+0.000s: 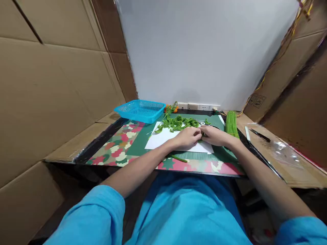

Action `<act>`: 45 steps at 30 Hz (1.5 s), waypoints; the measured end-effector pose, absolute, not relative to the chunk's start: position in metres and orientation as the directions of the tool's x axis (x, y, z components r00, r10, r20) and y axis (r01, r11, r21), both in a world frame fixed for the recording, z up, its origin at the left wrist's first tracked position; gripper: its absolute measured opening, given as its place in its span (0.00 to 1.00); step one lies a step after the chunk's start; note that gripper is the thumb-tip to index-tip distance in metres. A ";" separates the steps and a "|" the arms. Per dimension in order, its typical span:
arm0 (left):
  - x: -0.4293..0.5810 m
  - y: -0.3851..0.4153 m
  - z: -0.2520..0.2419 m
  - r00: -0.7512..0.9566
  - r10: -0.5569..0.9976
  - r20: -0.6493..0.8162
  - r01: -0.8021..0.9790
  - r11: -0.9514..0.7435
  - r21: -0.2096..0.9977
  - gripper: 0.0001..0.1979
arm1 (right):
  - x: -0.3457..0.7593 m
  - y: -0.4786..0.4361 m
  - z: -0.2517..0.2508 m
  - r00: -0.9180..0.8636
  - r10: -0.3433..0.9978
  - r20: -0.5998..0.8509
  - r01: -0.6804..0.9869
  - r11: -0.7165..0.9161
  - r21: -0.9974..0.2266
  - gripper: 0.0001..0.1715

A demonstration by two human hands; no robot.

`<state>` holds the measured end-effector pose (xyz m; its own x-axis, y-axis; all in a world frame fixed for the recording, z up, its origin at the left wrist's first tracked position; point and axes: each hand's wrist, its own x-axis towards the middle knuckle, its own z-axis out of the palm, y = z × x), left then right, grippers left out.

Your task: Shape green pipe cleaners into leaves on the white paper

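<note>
My left hand (pixel 189 135) and my right hand (pixel 212 134) meet over the right part of a white paper sheet (pixel 158 141). The fingers of both are bent and pinched together. A bit of green pipe cleaner (pixel 200 141) shows at the fingertips, mostly covered by them. Just beyond the hands lies a pile of curled green pipe-cleaner leaves (pixel 176 123) on the paper. One loose green pipe-cleaner piece (pixel 179 158) rests near the table's front edge, below my left wrist.
A blue plastic basket (pixel 141 110) stands at the back left, beside an orange pipe-cleaner flower (pixel 171 109). At the right lies a bundle of green pipe cleaners (pixel 231 124). Farther right are black tweezers (pixel 260 135) and a clear plastic bag (pixel 286 153). Cardboard walls flank the table.
</note>
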<state>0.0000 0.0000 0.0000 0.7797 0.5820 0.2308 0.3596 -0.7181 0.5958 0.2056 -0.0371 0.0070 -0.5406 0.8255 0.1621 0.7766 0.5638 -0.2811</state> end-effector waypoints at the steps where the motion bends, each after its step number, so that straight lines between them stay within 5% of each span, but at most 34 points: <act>1: 0.000 0.000 0.000 0.780 0.582 0.231 0.360 -0.719 0.595 0.13 | 0.205 -0.037 0.007 -0.539 0.826 0.163 0.777 0.563 -0.281 0.09; 45: 0.001 -0.003 0.005 0.780 0.591 0.207 0.369 -0.701 0.610 0.13 | 0.206 -0.039 0.010 -0.538 0.827 0.161 0.779 0.561 -0.279 0.08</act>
